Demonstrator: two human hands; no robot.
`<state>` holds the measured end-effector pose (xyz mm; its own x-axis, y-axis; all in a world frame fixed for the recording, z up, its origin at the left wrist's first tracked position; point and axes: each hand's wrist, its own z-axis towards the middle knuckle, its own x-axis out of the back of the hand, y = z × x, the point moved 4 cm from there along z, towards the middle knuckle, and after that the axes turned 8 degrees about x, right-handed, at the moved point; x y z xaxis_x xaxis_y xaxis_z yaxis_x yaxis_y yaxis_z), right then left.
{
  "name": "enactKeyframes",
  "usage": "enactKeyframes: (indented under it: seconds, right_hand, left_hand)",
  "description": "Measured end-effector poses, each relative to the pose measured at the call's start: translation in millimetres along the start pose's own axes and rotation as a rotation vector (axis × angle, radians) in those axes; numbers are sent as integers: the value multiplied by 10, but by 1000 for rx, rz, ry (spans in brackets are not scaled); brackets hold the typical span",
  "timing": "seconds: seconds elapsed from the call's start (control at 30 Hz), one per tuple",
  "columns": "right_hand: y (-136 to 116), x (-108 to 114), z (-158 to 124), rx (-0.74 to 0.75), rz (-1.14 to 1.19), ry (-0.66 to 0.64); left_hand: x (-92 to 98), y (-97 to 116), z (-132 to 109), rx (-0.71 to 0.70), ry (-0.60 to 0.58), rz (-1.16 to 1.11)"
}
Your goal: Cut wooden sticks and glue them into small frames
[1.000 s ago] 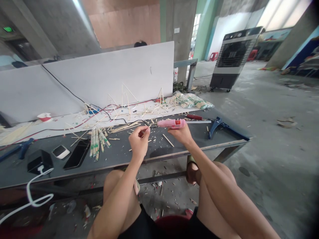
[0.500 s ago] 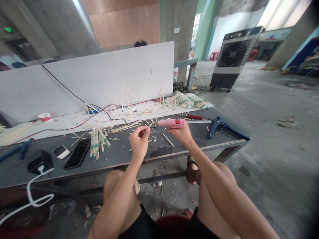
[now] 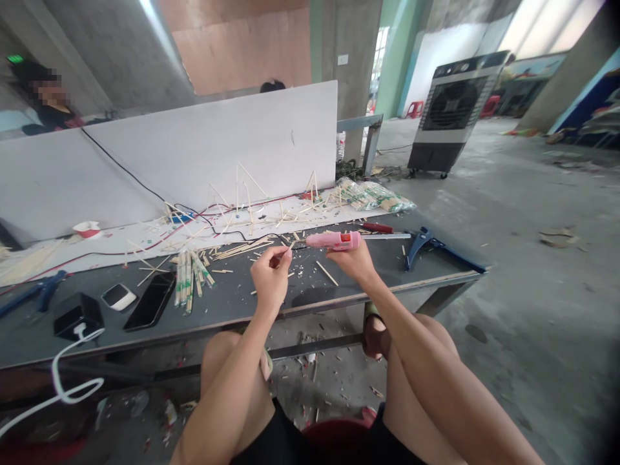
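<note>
Over the desk (image 3: 223, 303): two bare hands face each other near its front edge, raised among wooden scraps.
Left hand (image 3: 270, 271): thumb and forefinger pinch a thin wooden stick (image 3: 291, 246), its end pointing up toward the nozzle.
Right hand (image 3: 352, 257): fingers wrapped around the pink glue gun (image 3: 334, 240), which lies level with its nozzle toward the left hand; a clear glue stick (image 3: 387, 237) juts from the back.
Nozzle and stick: very close; whether they touch is too small to tell.
Behind the white panel (image 3: 217, 148): the one clear change is a person (image 3: 54, 117) now in view at upper left, absent half a second ago.
Grip and pose: both hands and the glue gun stay practically where they were, so the newcomer seems to make no difference to the work; it looks like a steady hold at the nozzle.
Right of the glue gun: a red-handled tool (image 3: 378, 228) and a blue cutter (image 3: 421, 244) lie on the desk.
Nearer the left hand: a loose stick (image 3: 327, 273) lies between the hands and the front edge, while bundled sticks (image 3: 184, 278) and a black phone (image 3: 151, 300) lie farther left.
Along the panel: thin stick frames (image 3: 250, 200) stand on a littered white sheet (image 3: 271, 219).
</note>
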<state>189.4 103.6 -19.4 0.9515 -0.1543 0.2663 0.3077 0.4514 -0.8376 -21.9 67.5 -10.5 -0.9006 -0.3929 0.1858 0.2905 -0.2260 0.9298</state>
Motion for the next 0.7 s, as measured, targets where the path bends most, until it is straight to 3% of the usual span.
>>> enactKeyframes:
  seconds: [0.2,0.37,0.57,0.7]
  right_hand:
    - [21,56,13,-77,12,-27]
    - [378,184,134,-405,29,-14]
    - [809,393,384,-564,-364,-72]
    - [730,467,397,-486,-592,-102]
  left_hand:
    - [-1,-35,6,11,-8,-49]
    - [-8,-82,9,60,-4,-140]
    - [-40,-69,16,125,-47,-371]
    - [-40,-55,17,153,-70,-462]
